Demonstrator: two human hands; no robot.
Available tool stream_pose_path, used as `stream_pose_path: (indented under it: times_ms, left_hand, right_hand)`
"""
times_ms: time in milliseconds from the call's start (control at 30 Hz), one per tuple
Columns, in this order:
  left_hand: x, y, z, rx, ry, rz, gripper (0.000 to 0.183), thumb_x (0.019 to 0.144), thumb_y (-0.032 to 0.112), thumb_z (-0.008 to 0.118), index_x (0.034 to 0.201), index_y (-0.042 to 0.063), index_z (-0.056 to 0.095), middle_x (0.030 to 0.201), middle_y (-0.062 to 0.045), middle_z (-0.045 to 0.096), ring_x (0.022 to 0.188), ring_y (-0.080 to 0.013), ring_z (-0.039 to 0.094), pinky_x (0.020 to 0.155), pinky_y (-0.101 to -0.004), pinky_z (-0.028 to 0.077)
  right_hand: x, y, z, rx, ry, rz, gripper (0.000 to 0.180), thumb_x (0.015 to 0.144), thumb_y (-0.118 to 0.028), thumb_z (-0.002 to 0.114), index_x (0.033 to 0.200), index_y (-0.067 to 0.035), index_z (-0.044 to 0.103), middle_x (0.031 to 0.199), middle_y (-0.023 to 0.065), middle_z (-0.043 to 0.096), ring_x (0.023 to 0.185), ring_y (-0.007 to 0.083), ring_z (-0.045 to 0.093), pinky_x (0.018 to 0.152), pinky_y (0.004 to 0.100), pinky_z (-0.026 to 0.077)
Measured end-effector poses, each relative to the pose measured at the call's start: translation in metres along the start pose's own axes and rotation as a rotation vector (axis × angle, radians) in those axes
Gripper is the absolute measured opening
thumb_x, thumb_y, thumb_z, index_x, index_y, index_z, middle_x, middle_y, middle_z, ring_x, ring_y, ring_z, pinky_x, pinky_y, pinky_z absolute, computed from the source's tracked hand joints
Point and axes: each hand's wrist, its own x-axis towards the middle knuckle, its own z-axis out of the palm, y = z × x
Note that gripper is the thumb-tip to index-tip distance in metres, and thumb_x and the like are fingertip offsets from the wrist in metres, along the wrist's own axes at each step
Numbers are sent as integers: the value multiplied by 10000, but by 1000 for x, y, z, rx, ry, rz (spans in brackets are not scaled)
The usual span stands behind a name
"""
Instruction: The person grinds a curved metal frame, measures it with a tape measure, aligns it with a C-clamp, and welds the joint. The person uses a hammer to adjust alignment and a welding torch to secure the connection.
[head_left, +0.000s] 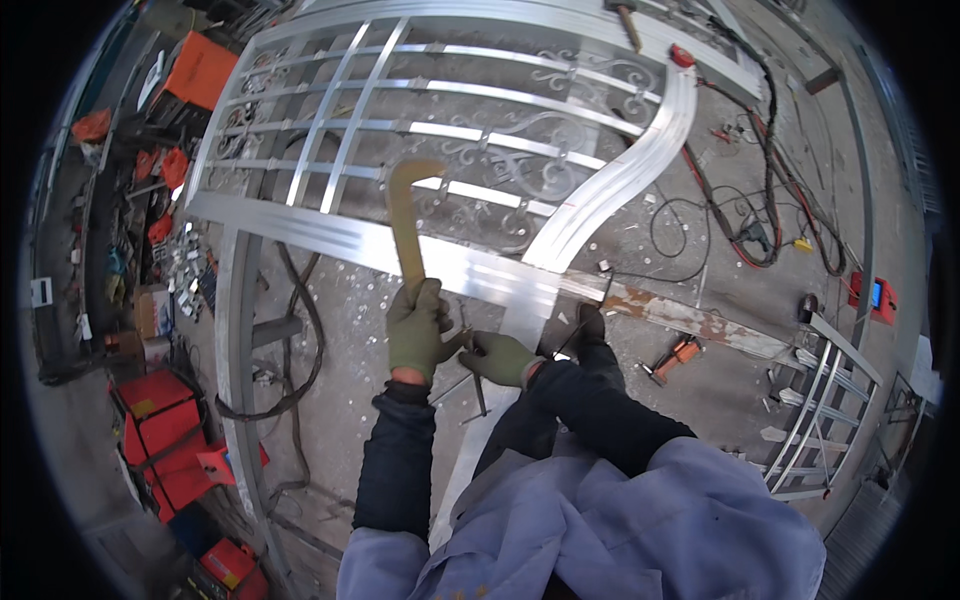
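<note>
My left hand (414, 334), in a green work glove, grips the lower end of a yellow-brown hooked tool (406, 217). The tool stands up in front of the metal frame, its curved tip bent to the right. My right hand (499, 358), also gloved, is close beside it with fingers pinched around a thin dark rod (479, 394); the exact kind of rod is unclear. Both hands are in front of the near rail (360, 240) of a silver gate panel with bars and scrollwork (555, 154). A curved silver rail (630, 172) meets the near rail at the right.
A red tape measure (682, 55) and a hammer (628, 26) lie on the far metal rails. Cables (772, 150) trail over the floor at right, near an orange cordless tool (673, 358). Red machines (161, 427) stand at left, beside a steel support (238, 337).
</note>
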Motion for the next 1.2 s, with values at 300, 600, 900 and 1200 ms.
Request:
stream_pose_path:
  times_ms: [300,600,900,1200]
  left_hand:
    - [99,-58,5,256,8,-126,225,1124,289,823,1249,107,778,836,21,656,658,-110,565,589,-339,524]
    - [163,-84,12,483,-104,-136,221,1148,302,794,1275,122,772,847,40,626,679,-110,546,611,-411,536]
    - [168,-70,3,514,-114,-156,220,1146,316,780,1206,105,752,829,26,633,643,-105,552,553,-365,518]
    - [162,-59,10,553,-130,-166,274,1140,318,786,1314,107,780,855,26,628,675,-116,561,588,-383,572]
  right_hand:
    - [71,41,56,-30,92,235,520,1017,-573,869,1100,-61,894,1041,177,880,1001,380,846,933,484,646]
    - [116,98,94,468,98,99,584,1122,-507,740,1366,21,790,1097,208,853,1024,356,823,952,479,618]
    - [106,65,71,315,63,268,612,1021,-612,847,1129,-10,877,1050,187,880,1010,365,854,942,489,649]
    - [112,74,78,467,132,170,572,1019,-572,860,1155,-16,878,1027,186,866,1007,351,842,932,476,640]
